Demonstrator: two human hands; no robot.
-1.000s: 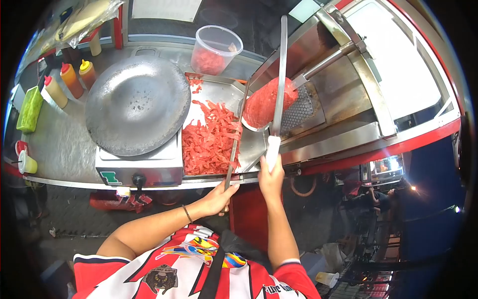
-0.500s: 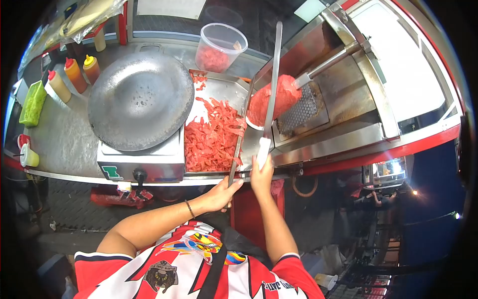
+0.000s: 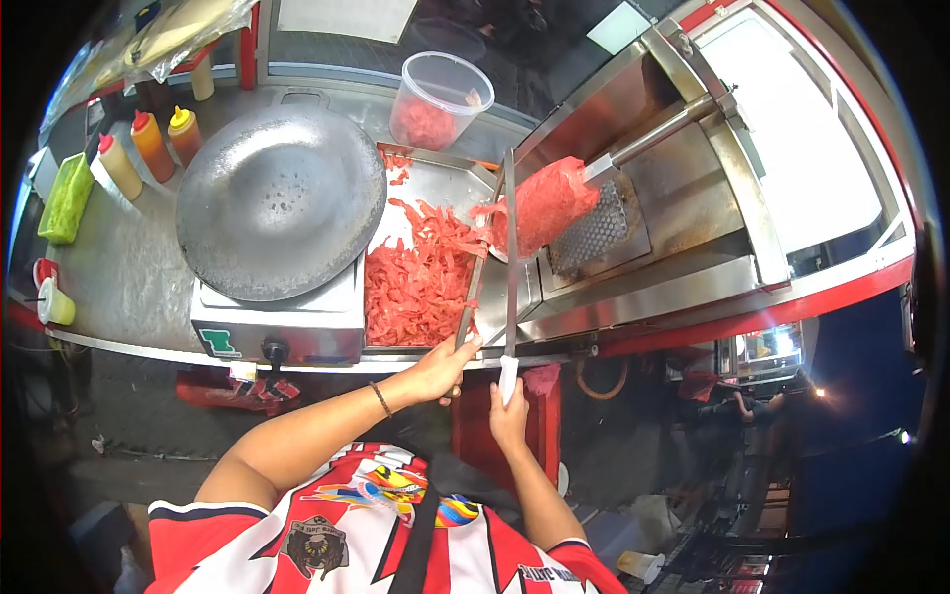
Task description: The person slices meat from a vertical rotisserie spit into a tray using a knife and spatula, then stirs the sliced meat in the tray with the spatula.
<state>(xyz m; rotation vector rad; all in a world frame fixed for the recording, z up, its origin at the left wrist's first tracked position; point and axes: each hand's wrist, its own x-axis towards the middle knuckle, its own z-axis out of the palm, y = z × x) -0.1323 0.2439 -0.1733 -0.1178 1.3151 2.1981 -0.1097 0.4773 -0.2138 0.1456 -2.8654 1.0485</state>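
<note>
My right hand (image 3: 509,421) is closed round the white handle of a long knife (image 3: 512,247). The blade points away from me and crosses the left side of a red meat cone (image 3: 554,203) on a spit. In my closed left hand (image 3: 445,371) is a long flat metal tool (image 3: 463,325); its kind is unclear. That tool slants over the right edge of a metal tray (image 3: 460,183), beside a heap of red meat strips (image 3: 416,292). Some strips lie close to the tool and the cone's lower left end.
Left of the tray, a domed dark pan (image 3: 282,198) rests on a stove (image 3: 282,332). Behind stands a clear tub (image 3: 435,104) with red meat. Several sauce bottles (image 3: 153,147) and a green container (image 3: 67,198) stand at left. A metal grill housing (image 3: 683,198) surrounds the spit.
My right hand has drawn the knife back toward me and slightly left, so its blade reaches less far past the meat. My left hand has barely moved.
</note>
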